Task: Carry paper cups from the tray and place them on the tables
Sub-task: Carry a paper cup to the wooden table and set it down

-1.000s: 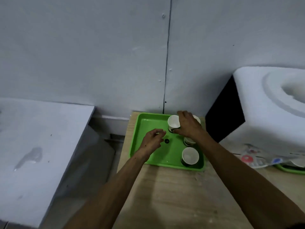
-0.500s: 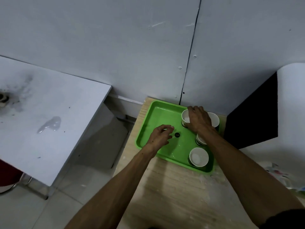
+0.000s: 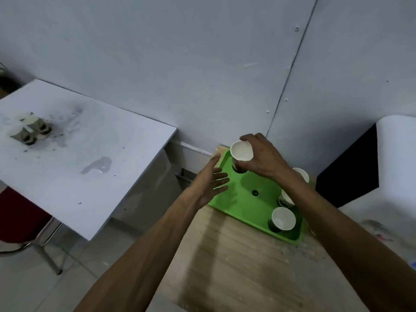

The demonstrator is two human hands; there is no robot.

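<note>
On the wooden surface (image 3: 247, 266), your green tray (image 3: 245, 183) carries three paper cups (image 3: 283, 218), upright, mouths up. A fourth cup (image 3: 241, 154), lifted since a moment ago, hangs above the tray's far left corner, tilted, mouth toward you. Your right hand (image 3: 263, 157) fingers wrap it; your left hand (image 3: 210, 183) fingers have spread wide. Two blurred cups (image 3: 29, 128) stand on the white surface (image 3: 90, 167) left of the tray.

I seem to be in a plain canteen or break room: bare grey panelled wall (image 3: 202, 64), white laminate table (image 3: 74, 154), wooden counter (image 3: 236, 266) bearing a green serving tray (image 3: 245, 208) of paper cups (image 3: 283, 219).
</note>
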